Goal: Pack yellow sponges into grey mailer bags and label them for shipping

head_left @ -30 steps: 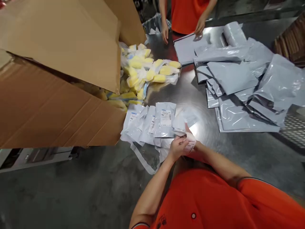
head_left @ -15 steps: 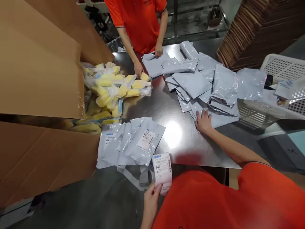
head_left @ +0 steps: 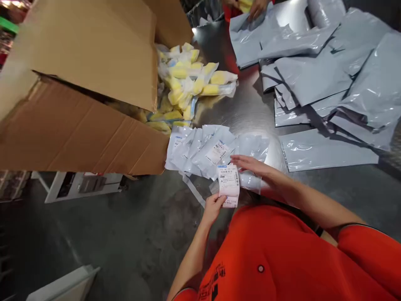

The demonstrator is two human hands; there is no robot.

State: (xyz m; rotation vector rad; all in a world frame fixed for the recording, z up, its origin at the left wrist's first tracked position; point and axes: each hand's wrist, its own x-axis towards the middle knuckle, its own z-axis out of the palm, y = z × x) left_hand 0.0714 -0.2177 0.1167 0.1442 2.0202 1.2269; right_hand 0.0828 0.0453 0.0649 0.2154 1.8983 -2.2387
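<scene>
My left hand (head_left: 214, 209) pinches a strip of printed barcode labels (head_left: 228, 186) at its lower left edge. My right hand (head_left: 253, 168) lies flat, fingers extended, with its fingertips close to the top of the strip. Under that hand is a translucent packet (head_left: 252, 147), at the edge of a row of labelled white plastic packets (head_left: 200, 152). To the right, a flat grey poly mailer (head_left: 326, 150) lies apart from a heap of similar mailers (head_left: 313, 79). Yellow items in clear bags (head_left: 188, 79) spill from a cardboard box (head_left: 78, 104).
The packets and mailers lie on a steel table (head_left: 241, 104), whose near edge is hidden under my arms. A co-worker's hand (head_left: 258, 8) rests on the mailers at the far side. Concrete floor (head_left: 125, 246) spreads below, with a white machine (head_left: 81, 184) under the box.
My right hand has left the mailers and come back beside the label strip. My left hand has raised the strip above the packets. The view has swung back toward the box.
</scene>
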